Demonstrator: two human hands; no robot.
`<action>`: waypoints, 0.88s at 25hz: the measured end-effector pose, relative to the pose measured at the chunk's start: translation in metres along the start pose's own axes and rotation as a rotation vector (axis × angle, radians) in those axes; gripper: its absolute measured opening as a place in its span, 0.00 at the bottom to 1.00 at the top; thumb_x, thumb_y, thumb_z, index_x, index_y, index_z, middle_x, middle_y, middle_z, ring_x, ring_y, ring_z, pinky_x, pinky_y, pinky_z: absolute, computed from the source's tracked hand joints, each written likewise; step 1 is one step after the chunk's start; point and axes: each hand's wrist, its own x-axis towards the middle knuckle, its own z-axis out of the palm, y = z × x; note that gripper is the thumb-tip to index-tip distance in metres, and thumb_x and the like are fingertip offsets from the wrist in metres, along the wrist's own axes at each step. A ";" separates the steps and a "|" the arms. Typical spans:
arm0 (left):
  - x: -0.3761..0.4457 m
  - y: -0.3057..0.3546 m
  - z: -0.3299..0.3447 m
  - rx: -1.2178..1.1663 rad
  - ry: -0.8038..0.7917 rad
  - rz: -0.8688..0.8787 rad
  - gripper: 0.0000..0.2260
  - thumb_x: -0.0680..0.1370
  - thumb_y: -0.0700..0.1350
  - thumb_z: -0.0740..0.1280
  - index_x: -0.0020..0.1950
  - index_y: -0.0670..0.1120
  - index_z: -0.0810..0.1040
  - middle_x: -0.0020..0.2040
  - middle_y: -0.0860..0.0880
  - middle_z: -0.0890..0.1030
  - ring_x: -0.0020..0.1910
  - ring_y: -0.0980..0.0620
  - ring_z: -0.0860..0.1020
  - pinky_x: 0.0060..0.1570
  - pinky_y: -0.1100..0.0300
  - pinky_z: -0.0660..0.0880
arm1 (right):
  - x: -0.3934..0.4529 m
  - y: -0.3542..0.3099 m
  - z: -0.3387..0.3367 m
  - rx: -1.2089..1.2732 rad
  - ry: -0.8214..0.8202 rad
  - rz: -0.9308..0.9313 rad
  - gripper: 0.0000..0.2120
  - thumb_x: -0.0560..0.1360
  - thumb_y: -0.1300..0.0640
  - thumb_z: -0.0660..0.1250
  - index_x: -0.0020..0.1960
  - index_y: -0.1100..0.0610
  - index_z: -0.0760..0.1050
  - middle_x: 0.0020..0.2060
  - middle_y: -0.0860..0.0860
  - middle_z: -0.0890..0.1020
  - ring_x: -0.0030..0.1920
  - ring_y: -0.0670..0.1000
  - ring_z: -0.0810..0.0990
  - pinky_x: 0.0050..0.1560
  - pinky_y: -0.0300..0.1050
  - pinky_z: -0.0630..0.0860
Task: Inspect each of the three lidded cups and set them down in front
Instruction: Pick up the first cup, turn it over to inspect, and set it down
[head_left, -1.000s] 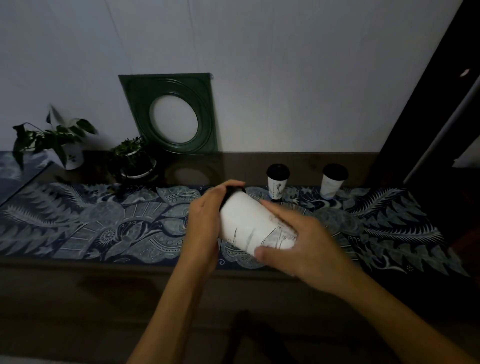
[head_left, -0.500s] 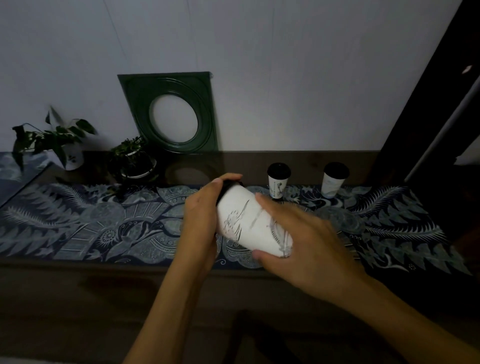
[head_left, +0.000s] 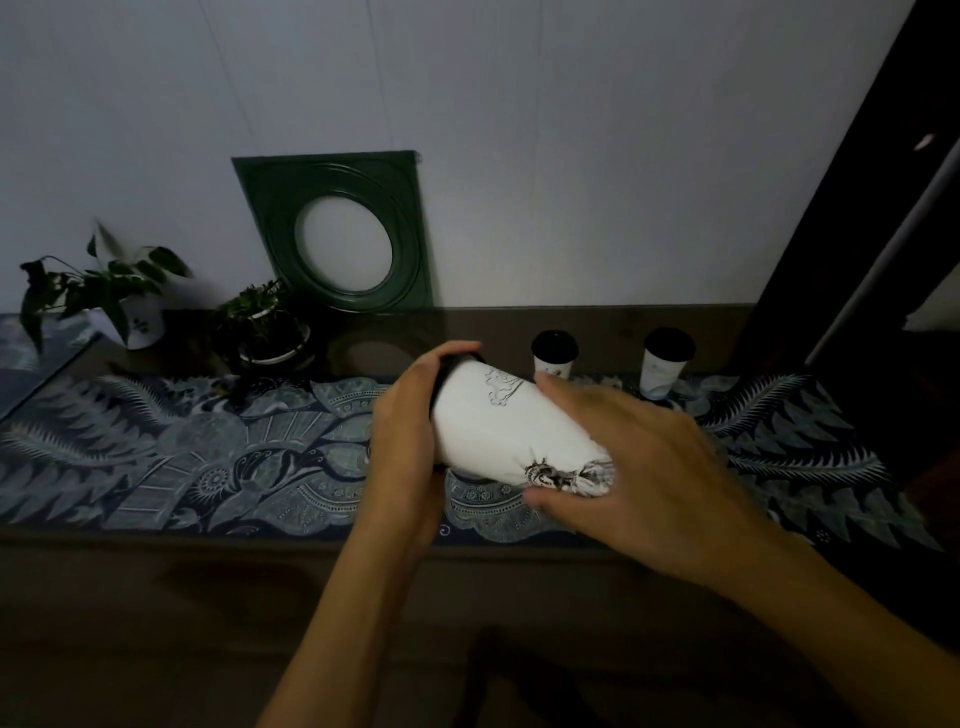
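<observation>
A white paper cup with a black lid (head_left: 504, 426) lies tilted on its side in the air above the table runner, lid end up and to the left. My left hand (head_left: 410, 436) wraps around the lid end. My right hand (head_left: 639, 467) grips the base end, where dark printed artwork shows. Two more white cups with black lids stand upright at the back of the table: the second cup (head_left: 554, 356) in the middle, partly behind my right fingers, and the third cup (head_left: 664, 364) to its right.
A blue patterned runner (head_left: 182, 457) covers the dark wooden table (head_left: 208, 597). A green square frame (head_left: 343, 231) leans on the wall. Two potted plants stand at the back left, the larger plant (head_left: 104, 291) and the smaller plant (head_left: 265, 327). A dark door edge (head_left: 857, 208) rises at right.
The cup has been turned about its long axis between my hands, so a different part of its print faces up. Both hands stay on its ends.
</observation>
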 end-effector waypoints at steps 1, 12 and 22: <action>-0.002 -0.001 -0.001 0.015 -0.024 0.046 0.15 0.82 0.48 0.57 0.50 0.50 0.85 0.52 0.45 0.85 0.46 0.50 0.83 0.33 0.59 0.78 | 0.002 -0.005 -0.007 0.289 -0.055 0.170 0.29 0.67 0.39 0.73 0.65 0.47 0.75 0.51 0.47 0.85 0.45 0.48 0.84 0.42 0.42 0.81; -0.004 0.004 0.002 0.051 -0.084 0.064 0.17 0.84 0.49 0.54 0.53 0.50 0.83 0.53 0.42 0.85 0.47 0.50 0.82 0.35 0.60 0.79 | -0.002 0.004 -0.012 0.004 0.011 -0.062 0.39 0.67 0.36 0.70 0.74 0.48 0.66 0.58 0.46 0.79 0.45 0.42 0.79 0.42 0.35 0.79; -0.009 0.006 -0.002 0.086 -0.096 0.168 0.16 0.83 0.52 0.53 0.53 0.55 0.81 0.55 0.47 0.84 0.53 0.44 0.82 0.40 0.52 0.79 | 0.001 0.000 -0.025 0.389 -0.088 0.161 0.34 0.67 0.39 0.73 0.71 0.44 0.70 0.61 0.46 0.79 0.51 0.46 0.82 0.42 0.39 0.83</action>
